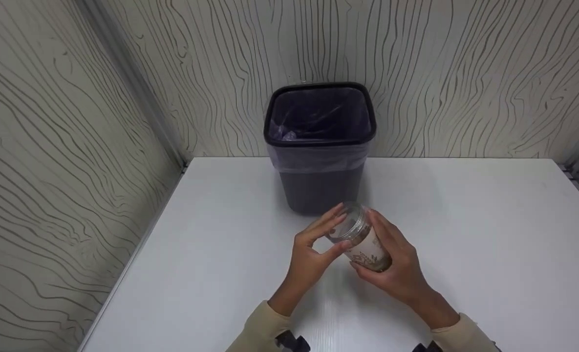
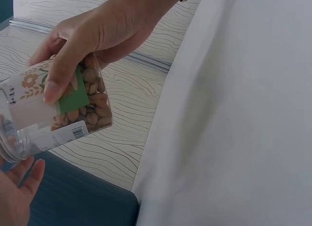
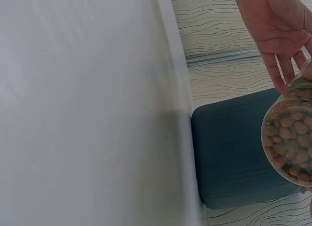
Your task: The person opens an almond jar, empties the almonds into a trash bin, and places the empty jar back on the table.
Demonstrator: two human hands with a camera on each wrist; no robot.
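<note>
Both hands hold a clear plastic jar of almonds [image 1: 368, 248] above the table, tilted with its clear ridged top end up and left. My right hand [image 1: 400, 264] grips the labelled body from the right side. Fingers and thumb of my left hand [image 1: 310, 256] curve round the clear top end. The left wrist view shows the jar [image 2: 34, 114] with a flowered label, a green patch and a barcode. In the right wrist view the almonds show through the jar's base [image 3: 292, 145]; the left hand's palm [image 3: 280, 33] is above it, the right hand mostly out of frame.
A dark bin [image 1: 321, 190] lined with a thin plastic bag stands just beyond the jar, at the back of the white table [image 1: 211, 254]. Wood-grain panels [image 1: 240, 63] rise behind and to the left.
</note>
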